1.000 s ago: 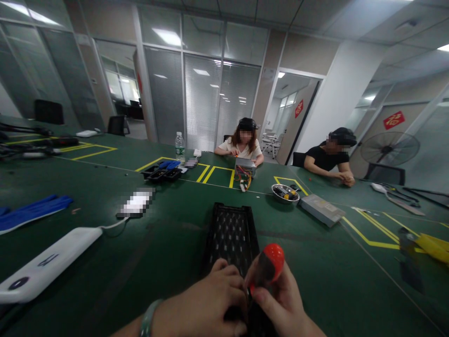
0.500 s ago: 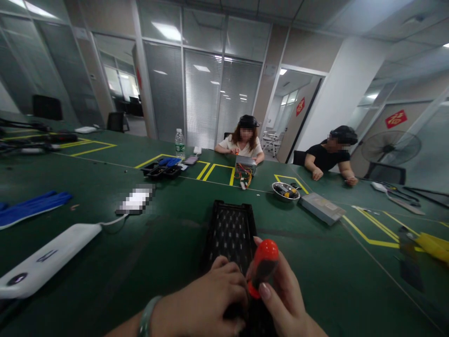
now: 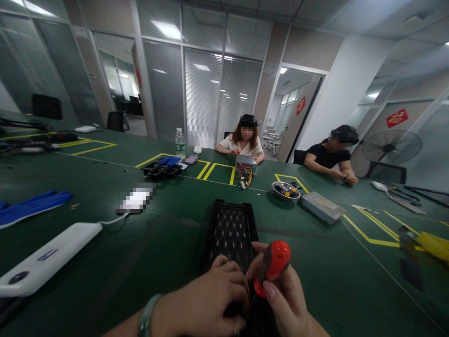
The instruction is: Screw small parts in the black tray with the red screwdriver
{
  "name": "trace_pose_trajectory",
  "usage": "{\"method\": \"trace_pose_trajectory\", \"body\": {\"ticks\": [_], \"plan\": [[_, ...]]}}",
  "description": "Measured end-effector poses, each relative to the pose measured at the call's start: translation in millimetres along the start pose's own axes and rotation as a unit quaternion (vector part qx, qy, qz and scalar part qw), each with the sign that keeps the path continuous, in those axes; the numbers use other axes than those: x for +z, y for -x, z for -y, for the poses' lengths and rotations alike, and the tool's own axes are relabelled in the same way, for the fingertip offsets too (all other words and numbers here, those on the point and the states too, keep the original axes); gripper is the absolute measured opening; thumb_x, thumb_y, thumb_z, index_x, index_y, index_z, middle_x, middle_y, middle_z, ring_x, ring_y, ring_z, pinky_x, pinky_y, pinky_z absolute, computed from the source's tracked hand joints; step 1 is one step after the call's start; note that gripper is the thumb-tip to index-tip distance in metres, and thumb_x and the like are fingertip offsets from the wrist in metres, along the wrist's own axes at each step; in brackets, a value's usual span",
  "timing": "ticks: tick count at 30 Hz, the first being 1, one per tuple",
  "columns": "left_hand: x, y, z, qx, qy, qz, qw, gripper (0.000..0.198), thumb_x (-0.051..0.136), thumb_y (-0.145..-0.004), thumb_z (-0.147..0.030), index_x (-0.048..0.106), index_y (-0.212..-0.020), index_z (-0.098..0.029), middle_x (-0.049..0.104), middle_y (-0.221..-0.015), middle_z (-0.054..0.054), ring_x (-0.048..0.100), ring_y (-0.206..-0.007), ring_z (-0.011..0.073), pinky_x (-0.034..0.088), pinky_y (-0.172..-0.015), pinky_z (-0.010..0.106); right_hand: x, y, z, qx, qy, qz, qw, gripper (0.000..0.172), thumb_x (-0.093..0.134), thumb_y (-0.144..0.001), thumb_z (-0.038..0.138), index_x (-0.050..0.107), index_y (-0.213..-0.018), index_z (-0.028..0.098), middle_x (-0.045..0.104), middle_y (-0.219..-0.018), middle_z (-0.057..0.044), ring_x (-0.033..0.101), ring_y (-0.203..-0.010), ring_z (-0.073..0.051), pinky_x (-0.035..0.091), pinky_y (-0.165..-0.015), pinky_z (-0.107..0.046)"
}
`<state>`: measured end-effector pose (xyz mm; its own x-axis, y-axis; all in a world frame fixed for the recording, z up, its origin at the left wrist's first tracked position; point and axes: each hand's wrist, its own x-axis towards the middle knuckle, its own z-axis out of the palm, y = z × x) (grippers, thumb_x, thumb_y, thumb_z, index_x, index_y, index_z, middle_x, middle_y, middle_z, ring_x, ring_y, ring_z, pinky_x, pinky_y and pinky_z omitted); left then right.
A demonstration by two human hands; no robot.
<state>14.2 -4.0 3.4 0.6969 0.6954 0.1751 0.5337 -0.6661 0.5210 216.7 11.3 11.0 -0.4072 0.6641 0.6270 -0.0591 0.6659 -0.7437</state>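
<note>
In my right hand (image 3: 286, 292) is a screwdriver with a red and dark grey handle (image 3: 277, 260). My fingers and thumb are closed around the lower handle, which tilts up and to the right; its shaft and tip are hidden. My left hand (image 3: 213, 297), with a pale green bangle at the wrist, lies curled over the near part of a long black perforated case (image 3: 229, 227). What its fingers grip, if anything, is out of sight. The case lies lengthwise on the green table, its near end mostly covered by my hands.
A white power bank (image 3: 52, 257) is cabled to a phone (image 3: 136, 199) at left, near a blue glove (image 3: 35, 208). Ahead stand a black parts tray (image 3: 159, 171), a bottle (image 3: 180, 144), a metal bowl (image 3: 286, 192) and a grey metal box (image 3: 322, 208). Two people sit opposite.
The screwdriver handle has leaned further right in my right hand, whose fingers have shifted. My left hand stays put. The person at right has brought both hands together.
</note>
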Motion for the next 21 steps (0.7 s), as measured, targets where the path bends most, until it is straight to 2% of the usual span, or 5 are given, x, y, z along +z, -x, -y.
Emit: {"method": "trace_pose_trajectory", "body": {"ticks": [8,12,15,18,21], "plan": [[-0.3,1.4,1.6,0.015,-0.002,0.012,1.000,0.019,0.075,-0.084,-0.033,0.068,-0.102,-0.028,0.071,-0.113,-0.003,0.058,-0.110,0.0221,0.026,-0.104,0.041,-1.7,3.1,-3.6,0.008,0.064,-0.003,0.998,0.055,0.060,-0.095,0.042,0.048,-0.144,0.020,0.065,-0.087,-0.008,0.066,-0.077,-0.025,0.058,-0.079,-0.042],[0.3,0.8,1.2,0.001,0.000,0.011,1.000,0.019,0.078,-0.083,-0.034,0.068,-0.098,-0.028,0.071,-0.115,-0.004,0.058,-0.108,0.0210,0.026,-0.103,0.041,0.3,1.9,-1.9,0.014,0.007,-0.003,1.000,0.065,0.056,-0.099,0.032,0.029,-0.157,0.022,0.065,-0.090,-0.006,0.063,-0.074,-0.020,0.057,-0.075,-0.037],[1.0,0.7,0.4,-0.003,-0.001,0.007,1.000,0.018,0.079,-0.083,-0.034,0.066,-0.092,-0.027,0.071,-0.109,-0.006,0.058,-0.108,0.0195,0.025,-0.102,0.039,2.8,2.0,0.3,0.025,-0.039,-0.013,0.999,0.060,0.055,-0.100,0.030,0.033,-0.155,0.024,0.066,-0.089,-0.004,0.062,-0.074,-0.018,0.055,-0.072,-0.033],[0.5,0.6,-0.2,0.000,0.001,0.003,1.000,0.020,0.081,-0.081,-0.032,0.066,-0.092,-0.026,0.071,-0.102,-0.007,0.059,-0.107,0.0190,0.024,-0.102,0.039,3.5,3.1,2.9,0.028,-0.086,-0.068,0.994,0.049,0.055,-0.100,0.031,0.045,-0.148,0.026,0.067,-0.086,-0.003,0.061,-0.072,-0.016,0.052,-0.067,-0.028],[-1.1,0.4,-0.5,0.006,0.006,0.006,1.000,0.020,0.081,-0.081,-0.031,0.067,-0.095,-0.027,0.072,-0.104,-0.006,0.058,-0.108,0.0195,0.025,-0.101,0.039,0.8,1.5,6.5,0.001,-0.110,-0.183,0.977,0.041,0.054,-0.100,0.032,0.052,-0.140,0.024,0.068,-0.080,-0.003,0.060,-0.070,-0.015,0.049,-0.066,-0.026]]}}
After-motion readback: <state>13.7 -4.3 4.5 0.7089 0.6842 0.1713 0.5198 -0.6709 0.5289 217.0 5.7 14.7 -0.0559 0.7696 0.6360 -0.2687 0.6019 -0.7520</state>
